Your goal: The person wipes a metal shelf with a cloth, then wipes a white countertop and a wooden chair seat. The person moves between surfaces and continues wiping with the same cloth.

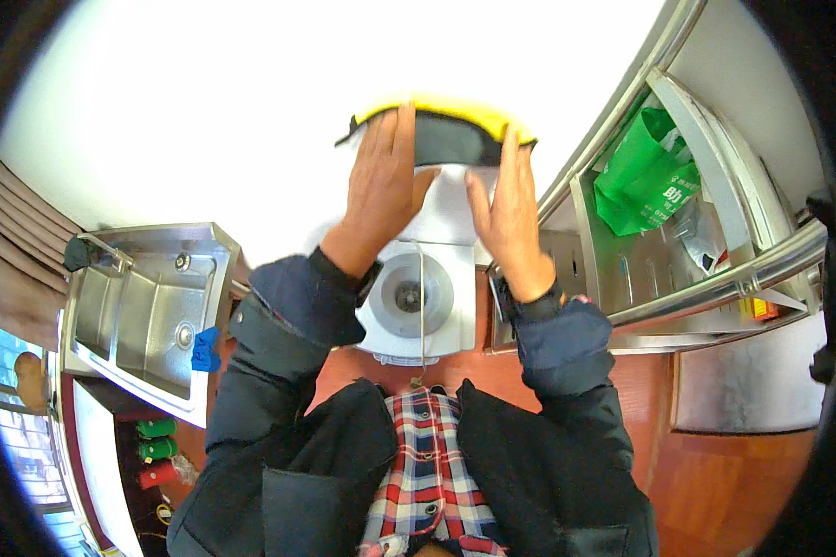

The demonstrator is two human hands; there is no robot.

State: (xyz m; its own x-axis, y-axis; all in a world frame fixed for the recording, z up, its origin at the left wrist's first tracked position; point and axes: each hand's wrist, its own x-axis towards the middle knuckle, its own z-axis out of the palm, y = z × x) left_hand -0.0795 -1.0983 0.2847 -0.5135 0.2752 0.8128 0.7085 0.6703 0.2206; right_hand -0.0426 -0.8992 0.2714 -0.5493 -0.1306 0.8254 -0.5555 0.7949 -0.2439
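Observation:
My left hand (382, 181) lies with straight fingers against the left part of a black and yellow item (456, 136), perhaps a fabric cover or pouch. Against its right end rest the fingers of my right hand (507, 209). Both thumbs point inward, apart from the fingers and clear of the item. Below my hands stands a white appliance (463, 299) with a round grey tub (435, 268), probably a small washing machine. A thin pale cord or rod (422, 306) crosses in front of the tub. What lies under my fingers is hidden.
A steel double-bowl sink (160, 299) is at left, with a blue cloth (205, 350) on its edge. Steel shelving with tubular rails (710, 292) stands at right, holding a green bag (644, 174). Several green and red rolled items (157, 449) are at lower left.

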